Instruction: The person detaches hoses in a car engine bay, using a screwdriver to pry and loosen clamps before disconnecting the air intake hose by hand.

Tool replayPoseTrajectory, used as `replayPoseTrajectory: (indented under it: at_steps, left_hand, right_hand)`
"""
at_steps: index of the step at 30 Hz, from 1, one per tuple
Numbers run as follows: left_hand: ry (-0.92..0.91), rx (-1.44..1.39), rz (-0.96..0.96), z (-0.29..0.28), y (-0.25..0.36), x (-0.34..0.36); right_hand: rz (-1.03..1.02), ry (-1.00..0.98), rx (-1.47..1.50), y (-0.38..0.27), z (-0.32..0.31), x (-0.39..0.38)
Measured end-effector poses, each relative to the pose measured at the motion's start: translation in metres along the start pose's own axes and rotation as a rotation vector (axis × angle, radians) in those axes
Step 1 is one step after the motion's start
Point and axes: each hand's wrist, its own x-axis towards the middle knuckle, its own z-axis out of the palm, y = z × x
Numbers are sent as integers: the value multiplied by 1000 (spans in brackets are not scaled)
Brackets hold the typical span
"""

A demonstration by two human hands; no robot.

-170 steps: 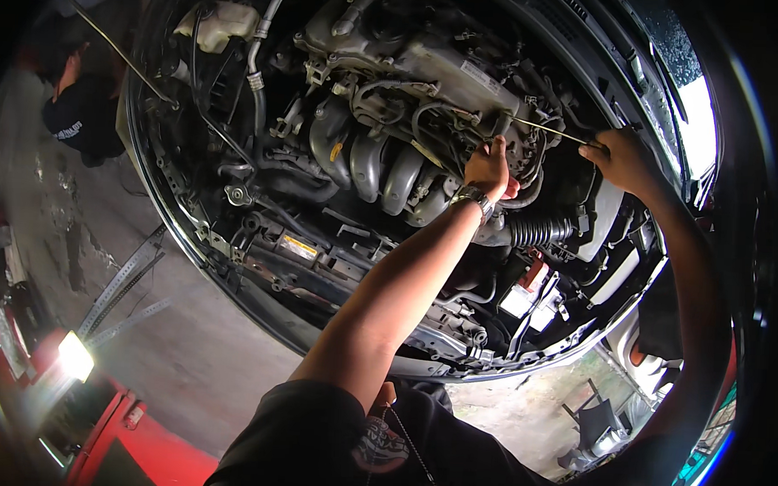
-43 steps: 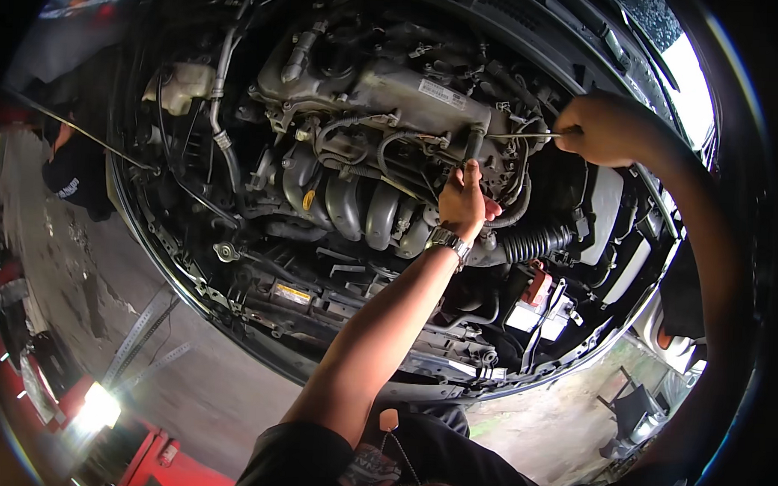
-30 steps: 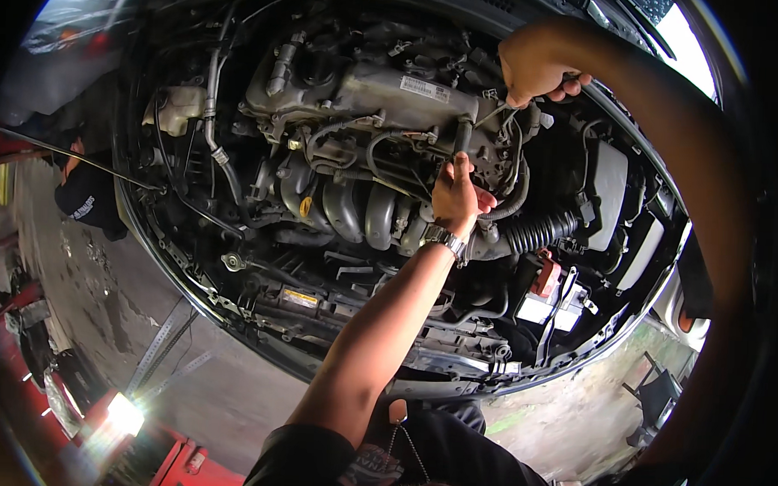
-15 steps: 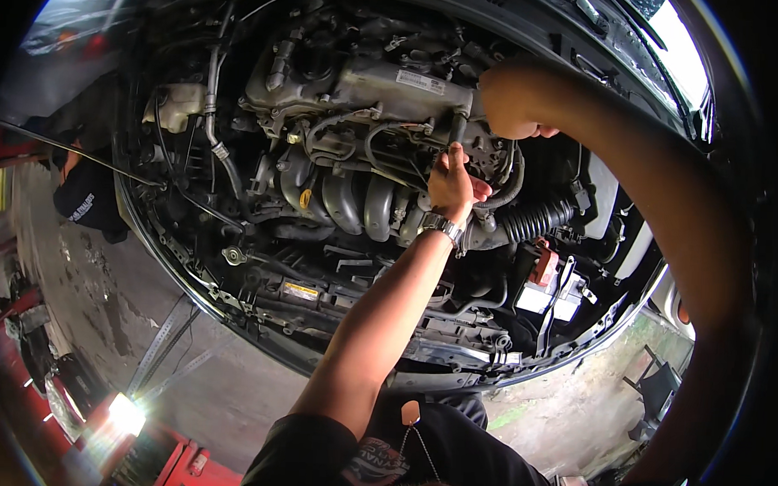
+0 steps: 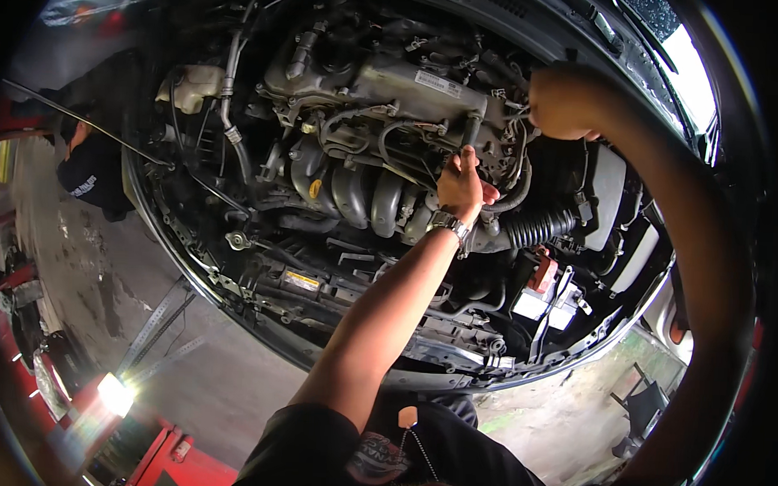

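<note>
My left hand [image 5: 462, 186], with a metal-band watch [image 5: 448, 224] on its wrist, reaches in over the front of a car engine. Its thumb and fingers are closed about the lower end of a short black hose [image 5: 472, 128] at the right end of the grey engine cover [image 5: 403, 79]. Farther back and to the right, my right hand [image 5: 565, 103] is curled into a fist beside a bundle of thin wires and hoses [image 5: 517, 132]. Its fingertips face away, so whatever it grips is hidden.
Curved intake pipes [image 5: 349, 197] lie left of my left wrist. A ribbed air duct [image 5: 539, 228] and a battery [image 5: 548, 302] sit to the right. A prop rod [image 5: 89, 123] crosses the left side, near another person in a dark shirt [image 5: 91, 177]. A work lamp [image 5: 115, 394] shines at lower left.
My right hand has drawn away to the right from the engine cover's end. The left hand stays at the hose. The whole view has shifted slightly.
</note>
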Motion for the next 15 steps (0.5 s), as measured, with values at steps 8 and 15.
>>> replayPoseTrajectory:
  at_steps: [8,15]
  left_hand:
    - [-29,-56,-11,2,-4,4]
    - [-65,-21,-25,-4,-4,2]
  right_hand:
    - [159,-184,55,8,-19,36]
    - [270,-261,85,12,-25,41]
